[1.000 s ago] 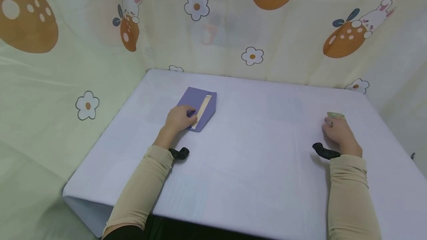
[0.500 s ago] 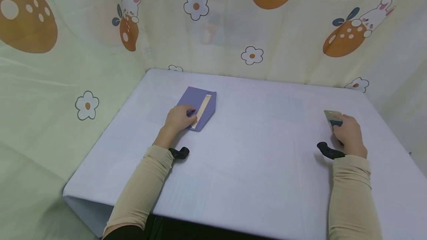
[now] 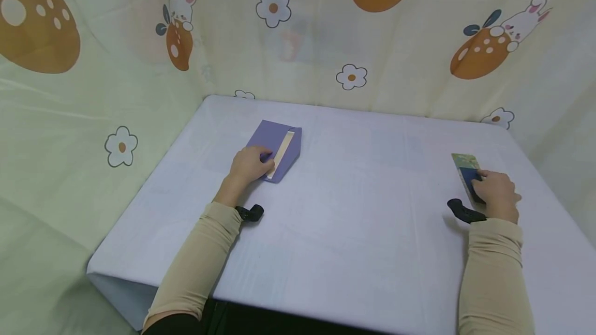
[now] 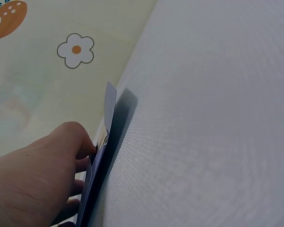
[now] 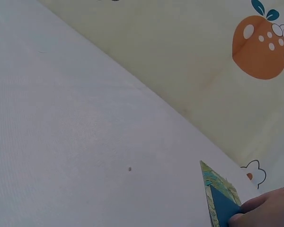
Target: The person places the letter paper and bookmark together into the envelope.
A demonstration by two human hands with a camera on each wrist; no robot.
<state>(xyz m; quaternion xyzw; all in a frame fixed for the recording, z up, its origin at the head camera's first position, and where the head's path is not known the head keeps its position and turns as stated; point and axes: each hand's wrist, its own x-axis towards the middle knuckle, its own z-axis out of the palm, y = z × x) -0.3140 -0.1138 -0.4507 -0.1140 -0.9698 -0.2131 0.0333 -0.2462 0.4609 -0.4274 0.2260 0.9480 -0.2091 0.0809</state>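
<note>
My left hand [image 3: 250,165] is at the left of the table, on a purple envelope [image 3: 274,132] with its flap folded out and a pale strip along it. In the left wrist view the thumb and curled fingers of that hand [image 4: 42,172] pinch the envelope [image 4: 110,106] near its edge. At the right, my right hand [image 3: 499,194] pinches the right side of a flat card [image 3: 465,161], green-patterned at the top and dark blue below. The right wrist view shows the card [image 5: 222,204] between thumb and forefinger; its lower end is out of frame.
A white cloth covers the table [image 3: 344,211]. Behind it and at the left hangs a pale curtain [image 3: 307,40] printed with flowers, rabbits and orange fruit. Black camera mounts [image 3: 250,214] sit at both wrists. The table's front edge runs between the forearms.
My right hand has shifted right and slightly toward me along the card, so more of the card's face shows. The left hand and the envelope stay where they were.
</note>
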